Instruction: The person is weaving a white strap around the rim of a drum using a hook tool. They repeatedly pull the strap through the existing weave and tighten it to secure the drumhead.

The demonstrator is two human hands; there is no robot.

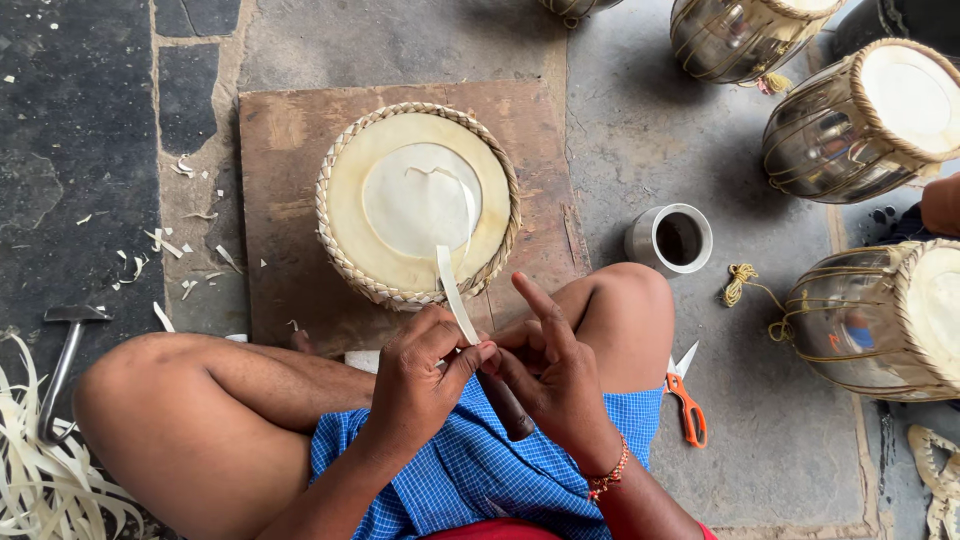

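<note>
Fingers of our left hand [420, 365] are closed in a pinch, thumb against forefinger, on the near end of a thin, pale, flat strip of hide [452, 290]. Our right hand [545, 375] lies just beside it, its lower fingers curled round a dark, rod-like handle [508, 405] whose working end we cannot make out, possibly a blade, while its forefinger and middle finger stand up straight and loose. Both hands meet at the strip's near end, the left gripping it, the right touching the left.

From the pinch the strip's long axis runs away from us and slightly left, rising to the round drum head [418, 205]. Its far end curls onto the paler inner disc of skin there. That head is smooth, cream-coloured membrane ringed by a coarse braided edge, and it rests on a worn brown wooden board [290, 150] laid on grey stone floor.

Beside our right knee lie orange-handled scissors [688, 400]. Farther off stand a small steel cup [670, 238] and shiny metal drums laced with cord [860, 120].
</note>
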